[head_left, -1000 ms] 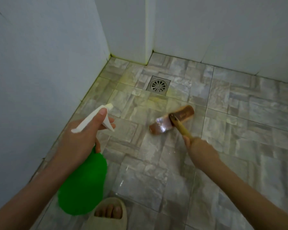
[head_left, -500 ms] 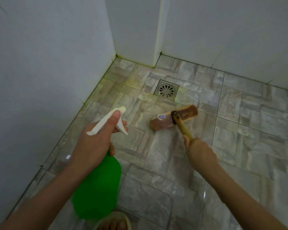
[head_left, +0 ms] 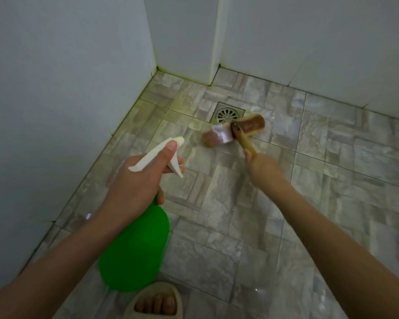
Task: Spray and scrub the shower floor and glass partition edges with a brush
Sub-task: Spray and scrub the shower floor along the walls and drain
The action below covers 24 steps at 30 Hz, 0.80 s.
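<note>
Right grip (head_left: pixel 263 168) clasps brush (head_left: pixel 220 135), handle pointing away

Dim, even light is filling the frame; wet floor tiles (head_left: pixel 217 215) are glinting with small highlights, the brush (head_left: pixel 234 132) is smearing with motion blur, and walls (head_left: pixel 55 88) are bowing toward the edges.

L hand (head_left: pixel 136 187) round spray bottle (head_left: pixel 134 249) (one finger on top), R hand (head_left: pixel 262 168) round brush (head_left: pixel 251 125), arms fwd

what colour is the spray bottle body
Bright green, with a white trigger head; spray bottle shows best in the head view.
</note>
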Available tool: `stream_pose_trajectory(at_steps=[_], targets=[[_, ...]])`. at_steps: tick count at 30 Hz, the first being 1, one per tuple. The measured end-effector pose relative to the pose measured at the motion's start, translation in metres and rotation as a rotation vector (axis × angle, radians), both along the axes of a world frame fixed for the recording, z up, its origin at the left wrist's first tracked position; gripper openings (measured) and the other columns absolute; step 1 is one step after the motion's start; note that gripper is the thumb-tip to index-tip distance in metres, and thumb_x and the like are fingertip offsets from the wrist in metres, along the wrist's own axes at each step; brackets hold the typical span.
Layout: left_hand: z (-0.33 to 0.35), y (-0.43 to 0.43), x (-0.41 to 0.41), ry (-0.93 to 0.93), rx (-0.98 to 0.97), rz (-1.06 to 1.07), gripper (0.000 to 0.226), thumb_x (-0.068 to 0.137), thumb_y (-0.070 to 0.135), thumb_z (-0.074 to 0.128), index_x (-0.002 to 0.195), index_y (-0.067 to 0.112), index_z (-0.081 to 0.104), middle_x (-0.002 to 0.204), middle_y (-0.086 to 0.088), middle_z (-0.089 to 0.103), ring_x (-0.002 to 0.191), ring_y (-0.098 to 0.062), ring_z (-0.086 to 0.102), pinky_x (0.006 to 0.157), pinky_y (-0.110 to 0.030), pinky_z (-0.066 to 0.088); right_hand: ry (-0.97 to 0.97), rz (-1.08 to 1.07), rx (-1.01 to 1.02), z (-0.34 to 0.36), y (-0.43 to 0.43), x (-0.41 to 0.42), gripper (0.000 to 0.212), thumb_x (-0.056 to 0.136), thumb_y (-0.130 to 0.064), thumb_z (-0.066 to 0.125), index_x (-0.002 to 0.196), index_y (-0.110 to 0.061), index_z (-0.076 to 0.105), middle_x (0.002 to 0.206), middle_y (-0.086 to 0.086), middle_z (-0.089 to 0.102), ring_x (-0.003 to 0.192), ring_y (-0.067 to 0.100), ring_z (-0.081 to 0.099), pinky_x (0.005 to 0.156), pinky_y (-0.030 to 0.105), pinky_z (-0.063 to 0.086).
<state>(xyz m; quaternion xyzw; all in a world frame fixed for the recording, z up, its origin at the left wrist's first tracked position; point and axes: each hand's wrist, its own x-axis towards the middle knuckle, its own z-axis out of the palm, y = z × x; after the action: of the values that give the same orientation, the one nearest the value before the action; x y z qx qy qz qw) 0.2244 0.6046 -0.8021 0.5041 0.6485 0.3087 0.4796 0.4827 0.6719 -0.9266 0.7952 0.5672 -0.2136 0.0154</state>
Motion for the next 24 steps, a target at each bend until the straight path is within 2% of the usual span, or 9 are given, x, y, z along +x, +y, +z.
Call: stream_pose_trajectory(at_steps=[2,4,8,11,15,17,19,21,24], targets=[[-0.001,-0.004,0.005,0.014,0.011,-0.019,0.051,0.078,0.085,0.044,0.093,0.048,0.076,0.100,0.019,0.078,0.085,-0.037,0.075,0.053,-0.036,0.050,0.027,0.068,0.014,0.008,0.037,-0.005,0.061,0.101,-0.048,0.019,0.102,-0.002,0.058,0.094,0.014,0.062,0.079,0.030,0.057,0.064,0.034,0.037],[-0.001,-0.007,0.008,0.023,0.019,-0.027,0.048,0.082,0.085,0.046,0.089,0.048,0.076,0.099,0.019,0.078,0.079,-0.039,0.074,0.051,-0.033,0.050,-0.007,0.104,0.005,0.009,0.032,0.005,0.058,0.101,-0.048,0.020,0.100,-0.004,0.059,0.096,0.016,0.063,0.074,0.026,0.052,0.064,0.034,0.037],[0.004,-0.006,0.021,-0.034,0.027,-0.043,0.032,0.086,0.078,0.050,0.081,0.058,0.074,0.098,0.016,0.079,0.090,-0.041,0.074,0.055,-0.037,0.051,-0.047,-0.052,-0.076,0.018,-0.108,0.053,0.055,0.094,-0.060,0.022,0.083,-0.014,0.051,0.073,0.003,0.057,0.067,0.025,0.060,0.061,0.035,0.049],[0.005,-0.007,0.031,-0.041,0.033,-0.079,0.030,0.085,0.072,0.046,0.077,0.061,0.072,0.096,0.017,0.079,0.091,-0.043,0.073,0.054,-0.034,0.051,-0.161,-0.086,-0.144,0.035,-0.182,0.077,0.059,0.089,-0.061,0.017,0.076,-0.014,0.050,0.064,0.002,0.058,0.055,0.020,0.060,0.056,0.035,0.053],[0.005,-0.010,0.041,-0.023,0.039,-0.121,0.032,0.086,0.073,0.046,0.077,0.058,0.073,0.099,0.017,0.079,0.074,-0.038,0.073,0.053,-0.031,0.049,-0.066,-0.108,-0.098,0.035,-0.122,0.073,0.057,0.098,-0.053,0.020,0.079,-0.009,0.050,0.073,0.006,0.057,0.063,0.024,0.055,0.059,0.032,0.042],[0.006,-0.012,0.048,-0.032,0.057,-0.124,0.032,0.089,0.072,0.048,0.079,0.057,0.074,0.099,0.015,0.079,0.081,-0.043,0.073,0.053,-0.031,0.049,-0.031,-0.030,-0.073,0.030,-0.064,0.076,0.053,0.100,-0.049,0.020,0.089,-0.010,0.054,0.087,0.013,0.059,0.078,0.030,0.057,0.067,0.035,0.042],[0.005,-0.012,0.048,-0.036,0.071,-0.123,0.030,0.091,0.071,0.049,0.080,0.059,0.073,0.098,0.013,0.080,0.092,-0.046,0.073,0.052,-0.030,0.049,-0.055,0.040,-0.060,0.031,-0.034,0.085,0.053,0.101,-0.048,0.017,0.092,-0.010,0.054,0.095,0.017,0.061,0.079,0.031,0.057,0.068,0.036,0.044],[0.006,-0.012,0.044,-0.042,0.082,-0.104,0.029,0.087,0.071,0.048,0.079,0.060,0.073,0.097,0.012,0.080,0.094,-0.048,0.071,0.051,-0.030,0.049,-0.101,0.115,-0.103,0.036,-0.056,0.099,0.055,0.101,-0.046,0.016,0.087,-0.008,0.051,0.087,0.015,0.061,0.072,0.029,0.058,0.067,0.037,0.047],[0.007,-0.012,0.036,-0.047,0.087,-0.077,0.029,0.087,0.072,0.048,0.081,0.061,0.073,0.095,0.012,0.080,0.094,-0.048,0.071,0.052,-0.031,0.049,-0.059,0.053,-0.114,0.040,-0.105,0.107,0.055,0.097,-0.053,0.016,0.068,-0.014,0.042,0.066,0.006,0.052,0.054,0.019,0.049,0.057,0.033,0.042]])
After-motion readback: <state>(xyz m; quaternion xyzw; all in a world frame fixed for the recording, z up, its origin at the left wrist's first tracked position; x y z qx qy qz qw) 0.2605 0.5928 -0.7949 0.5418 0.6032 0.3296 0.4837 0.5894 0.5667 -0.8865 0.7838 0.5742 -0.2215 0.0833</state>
